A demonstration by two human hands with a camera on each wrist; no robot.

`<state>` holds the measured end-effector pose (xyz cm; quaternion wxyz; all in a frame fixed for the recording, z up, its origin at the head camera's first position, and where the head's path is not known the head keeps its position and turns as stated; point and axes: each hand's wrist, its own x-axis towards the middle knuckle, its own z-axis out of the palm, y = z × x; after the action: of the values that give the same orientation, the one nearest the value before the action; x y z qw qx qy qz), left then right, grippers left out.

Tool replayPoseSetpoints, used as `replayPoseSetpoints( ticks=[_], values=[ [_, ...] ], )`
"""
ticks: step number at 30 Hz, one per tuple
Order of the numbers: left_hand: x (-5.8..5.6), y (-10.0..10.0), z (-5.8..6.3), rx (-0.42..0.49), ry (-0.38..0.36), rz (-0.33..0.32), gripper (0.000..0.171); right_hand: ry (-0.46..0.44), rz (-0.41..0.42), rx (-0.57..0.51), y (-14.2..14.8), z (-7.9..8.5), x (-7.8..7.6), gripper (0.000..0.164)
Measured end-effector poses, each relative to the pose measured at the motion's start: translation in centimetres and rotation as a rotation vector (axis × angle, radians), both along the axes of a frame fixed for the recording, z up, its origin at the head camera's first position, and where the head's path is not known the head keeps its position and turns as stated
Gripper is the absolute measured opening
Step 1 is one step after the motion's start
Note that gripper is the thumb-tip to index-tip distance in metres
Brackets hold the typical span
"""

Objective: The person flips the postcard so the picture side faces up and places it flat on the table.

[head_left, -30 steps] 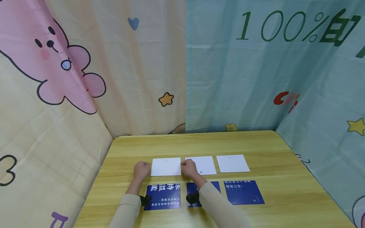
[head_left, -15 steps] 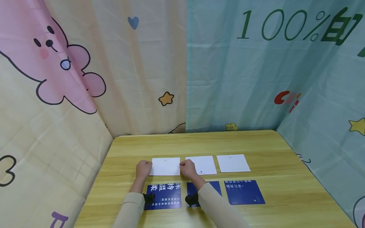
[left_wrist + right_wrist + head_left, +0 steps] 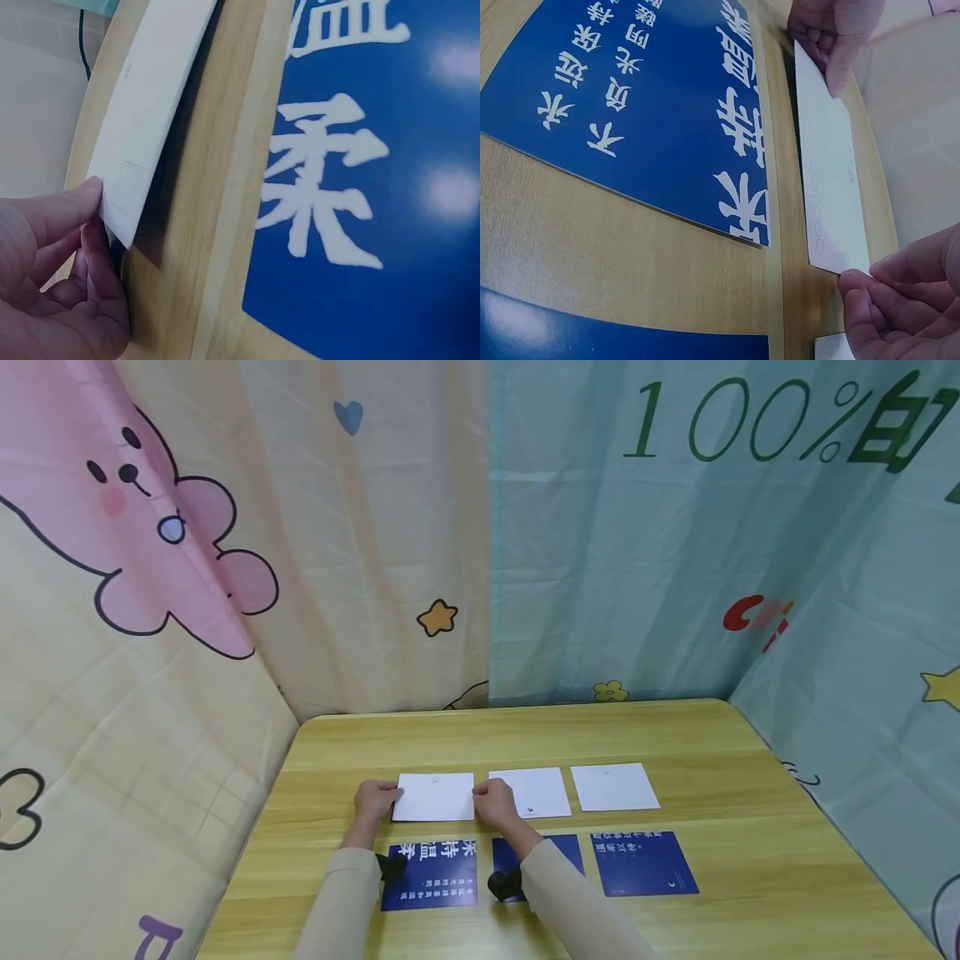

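Note:
At the left of the back row lies a white postcard with faint print, including a row of small outlines in the right wrist view. My left hand pinches its left end; in the left wrist view the thumb is on top and the fingers are bent below. My right hand pinches the right end between thumb and forefinger, seen at a corner in the right wrist view. The postcard looks slightly raised off the table, with a dark shadow along its near edge.
Two more white postcards, a middle one and a right one, continue the back row. In front lie three blue cards with white lettering: left, middle, partly hidden by my right arm, and right. Printed curtains surround the wooden table.
My left hand has moved right to the white postcard's left end, and its fingers have gone from curled beside it to pinching it. The right hand stays nearly in place.

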<state>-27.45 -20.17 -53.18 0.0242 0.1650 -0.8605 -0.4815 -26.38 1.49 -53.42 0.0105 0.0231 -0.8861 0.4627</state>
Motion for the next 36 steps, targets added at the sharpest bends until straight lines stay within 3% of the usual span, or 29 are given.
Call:
replayPoseSetpoints(
  ticks=[11, 16, 25, 29, 36],
  values=[
    [0.1, -0.7, 0.1, 0.001, -0.021, 0.016, 0.023, -0.013, -0.002, -0.022, -0.4, 0.1, -0.1, 0.014],
    [0.2, -0.9, 0.2, 0.042, -0.015, 0.020, 0.023, -0.015, -0.008, -0.023, -0.6, 0.5, -0.4, 0.014],
    [0.4, -0.7, 0.0, 0.112, -0.001, 0.021, 0.024, -0.157, -0.033, -0.069, -0.3, 1.2, -1.2, 0.014],
    [0.4, -0.6, 0.0, 0.139, 0.007, 0.012, 0.024, -0.185, -0.045, -0.027, -0.3, 1.0, -1.8, 0.017],
    [0.5, -0.6, -0.2, 0.155, 0.003, 0.028, 0.023, -0.193, -0.034, 0.007, -0.4, 0.9, -2.1, 0.007]
  ],
)
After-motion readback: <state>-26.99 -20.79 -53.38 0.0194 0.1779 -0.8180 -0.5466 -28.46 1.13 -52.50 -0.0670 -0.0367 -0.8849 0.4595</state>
